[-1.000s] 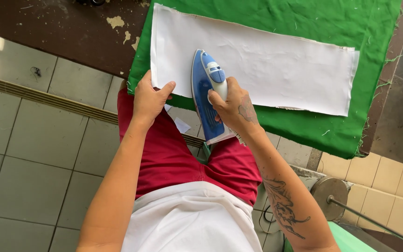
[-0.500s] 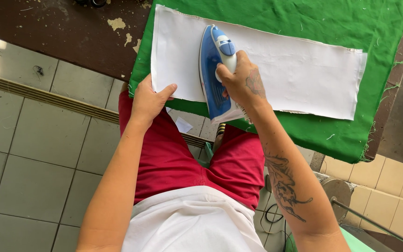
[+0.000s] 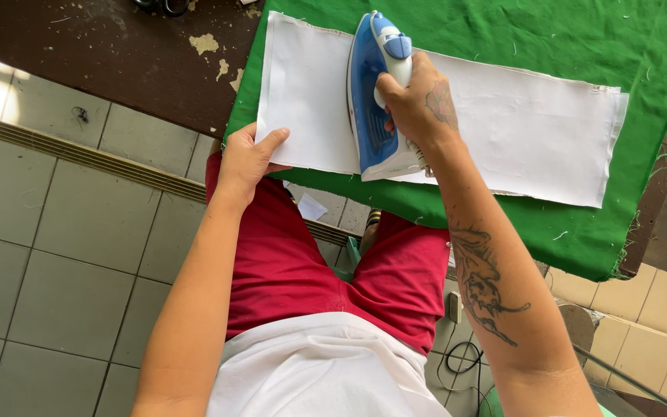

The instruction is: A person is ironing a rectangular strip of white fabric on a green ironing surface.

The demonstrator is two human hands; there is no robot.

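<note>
Blue iron (image 3: pixel 376 96) (right-gripped), white fabric (image 3: pixel 503 123), green cloth (image 3: pixel 550 38)

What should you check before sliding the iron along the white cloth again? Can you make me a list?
1. Right hand grips the iron by its handle: ok.
2. Left hand pins the white cloth at its near corner: ok.
3. Left-hand fingers clear of the iron: ok, apart.
4. Cloth to the right lies flat on the green cover: ok.
5. Iron heat: cannot tell.
6. Cord free: cannot tell, hidden.

Blue iron (image 3: pixel 376 100) — flat on white cloth (image 3: pixel 503 123)
</note>
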